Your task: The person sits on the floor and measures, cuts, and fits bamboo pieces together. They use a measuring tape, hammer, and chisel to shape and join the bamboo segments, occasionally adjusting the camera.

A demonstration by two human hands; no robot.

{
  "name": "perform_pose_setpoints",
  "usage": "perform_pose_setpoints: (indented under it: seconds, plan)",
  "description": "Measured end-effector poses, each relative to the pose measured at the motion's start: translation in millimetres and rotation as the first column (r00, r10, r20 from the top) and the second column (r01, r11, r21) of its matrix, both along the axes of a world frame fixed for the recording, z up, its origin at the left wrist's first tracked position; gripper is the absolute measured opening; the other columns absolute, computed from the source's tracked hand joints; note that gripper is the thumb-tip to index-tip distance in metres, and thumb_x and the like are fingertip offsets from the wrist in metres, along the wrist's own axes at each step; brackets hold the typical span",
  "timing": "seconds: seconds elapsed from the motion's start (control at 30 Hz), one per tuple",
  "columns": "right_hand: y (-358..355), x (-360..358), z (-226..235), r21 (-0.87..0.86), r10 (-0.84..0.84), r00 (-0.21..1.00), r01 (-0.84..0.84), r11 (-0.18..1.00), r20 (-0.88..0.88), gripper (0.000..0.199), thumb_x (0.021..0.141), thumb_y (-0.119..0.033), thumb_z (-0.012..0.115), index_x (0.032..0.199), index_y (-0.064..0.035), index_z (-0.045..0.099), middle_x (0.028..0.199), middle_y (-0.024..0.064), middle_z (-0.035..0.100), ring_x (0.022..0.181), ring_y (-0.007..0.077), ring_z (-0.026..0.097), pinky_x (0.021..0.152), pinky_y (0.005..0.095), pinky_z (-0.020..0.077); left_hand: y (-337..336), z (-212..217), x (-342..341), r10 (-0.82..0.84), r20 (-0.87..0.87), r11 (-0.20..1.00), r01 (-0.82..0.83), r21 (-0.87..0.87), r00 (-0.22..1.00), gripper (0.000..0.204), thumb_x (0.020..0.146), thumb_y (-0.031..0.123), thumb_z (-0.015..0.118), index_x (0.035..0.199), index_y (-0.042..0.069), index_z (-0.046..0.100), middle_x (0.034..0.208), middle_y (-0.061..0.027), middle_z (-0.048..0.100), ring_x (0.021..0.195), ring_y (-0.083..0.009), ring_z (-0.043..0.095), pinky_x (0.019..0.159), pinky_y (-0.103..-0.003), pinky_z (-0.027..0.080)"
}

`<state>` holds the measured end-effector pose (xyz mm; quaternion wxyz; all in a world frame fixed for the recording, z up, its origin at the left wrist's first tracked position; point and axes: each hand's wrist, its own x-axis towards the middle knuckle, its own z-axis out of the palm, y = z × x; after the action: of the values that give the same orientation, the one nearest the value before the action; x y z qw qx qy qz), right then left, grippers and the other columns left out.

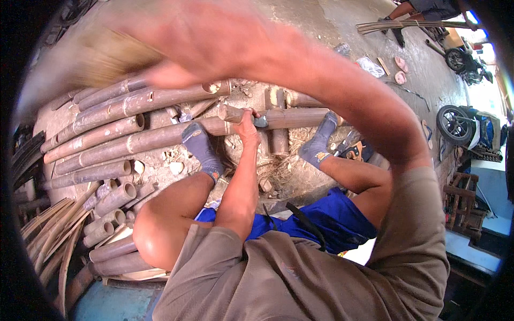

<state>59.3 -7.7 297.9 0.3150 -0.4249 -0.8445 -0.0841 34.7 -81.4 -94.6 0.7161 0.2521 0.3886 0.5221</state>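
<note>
A long brown bamboo pole (155,138) lies crosswise in front of me, under my grey-socked feet. My left hand (247,127) is closed round a chisel with a thick wooden handle (229,113). Its grey metal end (261,122) rests at the pole, right of the hand. My right hand (195,45), smeared by motion, is raised high in front at the upper left, its arm arching across the view. It grips a blurred, yellow-brown wooden mallet (110,59), whose exact shape I cannot make out.
Several bamboo poles (96,140) lie at the left, with cut tubes (116,197) and split strips (59,230) nearer me. A short bamboo piece (278,142) crosses beneath the pole. Chips litter the floor. Another person's legs (401,16) and motorbikes (455,124) are at right.
</note>
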Motion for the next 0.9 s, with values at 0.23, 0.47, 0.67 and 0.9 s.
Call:
perform_pose_setpoints:
  seconds: [0.23, 0.47, 0.67, 0.9]
  plan:
    - [-56, 51, -101, -0.543, 0.013, 0.880, 0.280, 0.792, 0.474, 0.078, 0.077, -0.039, 0.079, 0.145, -0.0117, 0.052, 0.093, 0.0222, 0.072, 0.079, 0.0371, 0.073, 0.065, 0.0470, 0.0590, 1, -37, 4, 0.132, -0.047, 0.989, -0.128, 0.073, 0.990, 0.016, 0.090, 0.016, 0.068, 0.097, 0.004, 0.062, 0.084, -0.0054, 0.064, 0.074, -0.0161, 0.060, 0.075, -0.034, 0.051]
    - [-37, 23, -27, -0.222, -0.217, 0.948, 0.269, 0.937, 0.232, 0.081, 0.080, -0.039, 0.078, 0.152, -0.0192, 0.045, 0.085, 0.0244, 0.069, 0.075, 0.0402, 0.072, 0.063, 0.0493, 0.0578, -1, -8, -1, -0.033, 0.060, 0.999, 0.034, -0.018, 0.998, 0.015, 0.089, 0.016, 0.068, 0.096, 0.005, 0.061, 0.084, -0.0049, 0.065, 0.073, -0.0166, 0.062, 0.069, -0.034, 0.052]
    - [-74, 42, -89, -0.495, -0.113, 0.921, 0.300, 0.816, 0.372, 0.074, 0.075, -0.035, 0.079, 0.141, -0.0189, 0.048, 0.071, 0.0175, 0.068, 0.068, 0.0393, 0.071, 0.057, 0.0523, 0.0561, 3, -68, -4, 0.002, 0.039, 0.997, -0.004, 0.073, 0.999, 0.048, 0.095, 0.021, 0.066, 0.137, -0.001, 0.057, 0.133, -0.0111, 0.061, 0.118, -0.0238, 0.060, 0.101, -0.037, 0.050]
    - [-188, 111, -54, -0.607, -0.475, 0.766, 0.637, 0.475, 0.432, 0.081, 0.080, -0.034, 0.079, 0.150, -0.0133, 0.045, 0.105, 0.0272, 0.069, 0.090, 0.0392, 0.072, 0.076, 0.0491, 0.0577, -6, -17, 4, -0.157, -0.095, 0.986, 0.162, 0.041, 0.983, 0.025, 0.091, 0.015, 0.065, 0.110, -0.001, 0.069, 0.106, -0.0050, 0.069, 0.091, -0.0172, 0.064, 0.087, -0.034, 0.050]
